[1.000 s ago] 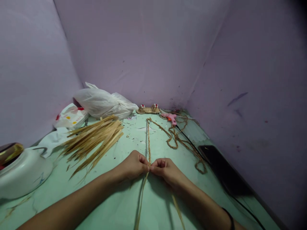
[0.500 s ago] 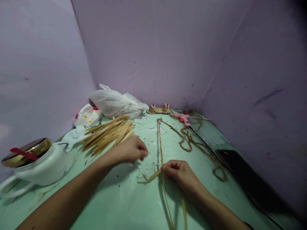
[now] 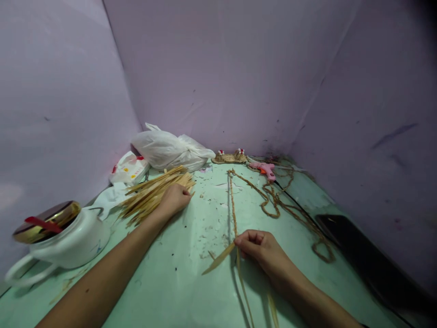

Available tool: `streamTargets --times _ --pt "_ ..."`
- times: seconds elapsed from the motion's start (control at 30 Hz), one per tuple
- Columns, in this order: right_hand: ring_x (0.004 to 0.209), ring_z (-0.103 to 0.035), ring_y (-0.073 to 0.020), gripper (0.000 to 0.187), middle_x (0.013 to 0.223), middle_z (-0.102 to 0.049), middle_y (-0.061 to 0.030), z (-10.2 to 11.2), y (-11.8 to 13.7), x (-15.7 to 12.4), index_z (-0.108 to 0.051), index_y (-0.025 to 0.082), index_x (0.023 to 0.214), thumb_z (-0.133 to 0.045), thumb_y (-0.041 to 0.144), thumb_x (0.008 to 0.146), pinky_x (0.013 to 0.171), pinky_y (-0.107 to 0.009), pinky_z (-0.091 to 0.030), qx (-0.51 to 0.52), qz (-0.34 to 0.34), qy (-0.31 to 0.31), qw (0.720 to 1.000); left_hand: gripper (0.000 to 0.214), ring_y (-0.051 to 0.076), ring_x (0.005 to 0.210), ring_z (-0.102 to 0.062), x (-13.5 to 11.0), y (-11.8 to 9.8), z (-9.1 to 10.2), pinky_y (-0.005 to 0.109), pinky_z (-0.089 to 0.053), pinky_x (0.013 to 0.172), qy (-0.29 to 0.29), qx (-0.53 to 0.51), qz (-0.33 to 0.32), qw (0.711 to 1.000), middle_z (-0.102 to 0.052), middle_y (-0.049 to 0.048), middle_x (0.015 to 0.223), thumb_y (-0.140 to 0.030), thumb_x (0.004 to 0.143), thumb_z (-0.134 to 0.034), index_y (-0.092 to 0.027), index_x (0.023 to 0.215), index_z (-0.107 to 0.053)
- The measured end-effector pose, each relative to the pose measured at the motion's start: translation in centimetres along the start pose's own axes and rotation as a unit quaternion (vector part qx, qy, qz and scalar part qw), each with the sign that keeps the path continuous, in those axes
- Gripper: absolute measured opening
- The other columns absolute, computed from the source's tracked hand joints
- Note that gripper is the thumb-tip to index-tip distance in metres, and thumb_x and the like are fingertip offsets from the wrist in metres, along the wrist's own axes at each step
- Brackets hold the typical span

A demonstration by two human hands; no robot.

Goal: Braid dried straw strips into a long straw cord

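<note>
Right hand (image 3: 254,246) pinches the twisted fibre cord (image 3: 233,205) at its near end, thumb to forefinger, presumably so the twist can't open with one hand away. Cord runs straight from there toward the far side of the worktop (image 3: 160,291); looks taut, shadow alongside suggests it's off the surface, so the far end probably anchors it. What holds it there is too small to tell. Untwisted strips (image 3: 220,258) poke out of the pinch. Left hand (image 3: 175,199) is at the right edge of the dry fibre pile (image 3: 141,202), fingers curled; can't tell if they grip anything. Pile sits within easy left reach, likely for quick picking. Slack cord (image 3: 296,213) and pink glue gun (image 3: 268,170) lie to the right, off the cord's straight run.
</note>
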State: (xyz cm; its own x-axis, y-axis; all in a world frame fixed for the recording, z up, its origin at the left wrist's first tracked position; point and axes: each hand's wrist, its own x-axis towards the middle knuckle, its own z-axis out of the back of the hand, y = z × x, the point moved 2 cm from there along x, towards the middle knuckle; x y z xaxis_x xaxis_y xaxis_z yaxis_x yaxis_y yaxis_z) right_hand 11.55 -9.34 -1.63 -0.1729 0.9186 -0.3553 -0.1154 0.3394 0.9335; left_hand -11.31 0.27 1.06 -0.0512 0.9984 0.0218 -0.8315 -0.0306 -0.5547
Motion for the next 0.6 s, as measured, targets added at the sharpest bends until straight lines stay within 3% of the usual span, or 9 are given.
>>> streamTargets --times 0.1,0.2,0.3,0.47,0.6 --pt "0.037 -0.032 -0.0040 0.023 0.044 -0.047 0.0028 0.0 0.2 -0.1 -0.055 0.012 0.057 -0.062 0.034 0.061 0.038 -0.020 -0.019 0.004 0.009 0.000 1.000 0.010 0.009 0.046 -0.039 -1.4 -1.9 0.5 0.021 -0.026 0.046 0.072 -0.070 0.014 0.995 -0.050 0.0002 0.047 -0.018 0.053 -0.053 -0.012 0.056 -0.061" --pt "0.038 -0.031 -0.0034 0.022 0.045 -0.048 0.0020 0.0 0.5 -0.2 -0.055 0.011 0.056 -0.061 0.031 0.062 0.039 -0.019 -0.019 0.006 0.015 0.001 1.000 0.012 0.007 0.039 -0.034 -4.0 -4.4 -0.3 0.020 -0.024 0.041 0.238 -0.147 0.029 0.960 -0.045 -0.0029 0.043 -0.022 0.053 -0.054 -0.013 0.058 -0.060" --pt "0.039 -0.032 -0.0036 0.021 0.046 -0.048 0.0019 0.0 0.6 -0.3 -0.055 0.011 0.055 -0.061 0.030 0.062 0.040 -0.019 -0.021 0.016 0.018 0.000 1.000 0.013 0.007 0.039 -0.035 -6.6 -6.2 -1.9 0.019 -0.024 0.041 0.338 -0.151 0.004 0.929 -0.044 -0.0036 0.044 -0.022 0.053 -0.052 -0.013 0.058 -0.060" --pt "0.042 -0.036 -0.0045 0.020 0.046 -0.050 0.0017 0.1 0.4 -0.2 -0.054 0.012 0.054 -0.062 0.029 0.060 0.043 -0.019 -0.025 0.025 0.031 0.003 0.999 0.012 0.006 0.040 -0.030 -8.0 -7.1 -3.6 0.020 -0.021 0.041 0.368 -0.127 -0.041 0.920 -0.038 -0.0052 0.042 -0.024 0.055 -0.050 -0.013 0.054 -0.056" --pt "0.043 -0.037 -0.0046 0.021 0.048 -0.051 0.0010 0.2 0.3 0.0 -0.055 0.011 0.054 -0.061 0.029 0.062 0.044 -0.019 -0.026 0.025 0.033 0.009 0.999 0.032 0.005 0.037 -0.025 -7.7 -6.8 -3.5 0.021 -0.017 0.039 0.374 -0.137 -0.047 0.916 -0.033 -0.0044 0.037 -0.037 0.065 -0.048 -0.016 0.043 -0.040"
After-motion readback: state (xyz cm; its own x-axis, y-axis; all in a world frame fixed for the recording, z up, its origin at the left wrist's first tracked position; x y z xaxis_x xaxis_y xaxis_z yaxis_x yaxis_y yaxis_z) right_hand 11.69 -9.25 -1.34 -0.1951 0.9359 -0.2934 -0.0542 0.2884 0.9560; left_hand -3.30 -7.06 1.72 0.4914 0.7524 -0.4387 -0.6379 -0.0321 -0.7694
